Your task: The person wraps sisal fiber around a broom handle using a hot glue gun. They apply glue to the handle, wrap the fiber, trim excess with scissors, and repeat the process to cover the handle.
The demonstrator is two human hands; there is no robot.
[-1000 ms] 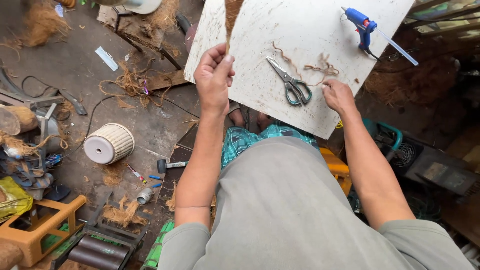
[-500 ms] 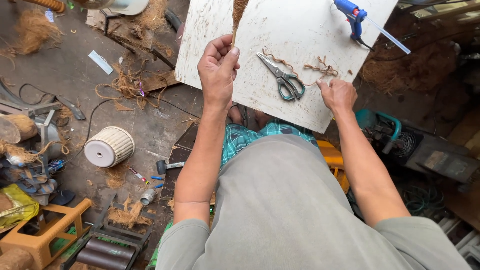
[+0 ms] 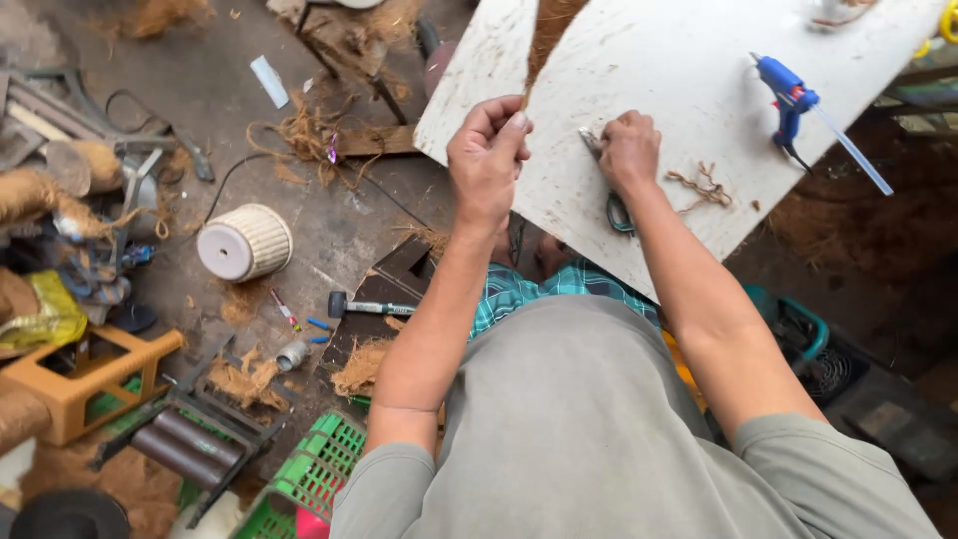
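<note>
Cluttered workshop floor below, white board [image 3: 679, 110] tilted across the lap. Left hand [image 3: 486, 160] up at the near edge, fingers pinched on a brown fibre strip [image 3: 546, 35] running straight up and away. Just right of it, right hand [image 3: 627, 150] curled over scissors [image 3: 611, 195], handles poking nearward under the palm. Farther right, blue glue gun [image 3: 788, 100].

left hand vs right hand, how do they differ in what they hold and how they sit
The left hand is raised off the white board, pinching the tip of a brown fibre strip; the right hand lies down on the board, covering the scissors. The left hand's fingers curl upward, while the right hand's knuckles face up. Both are bare and over the same board.
</note>
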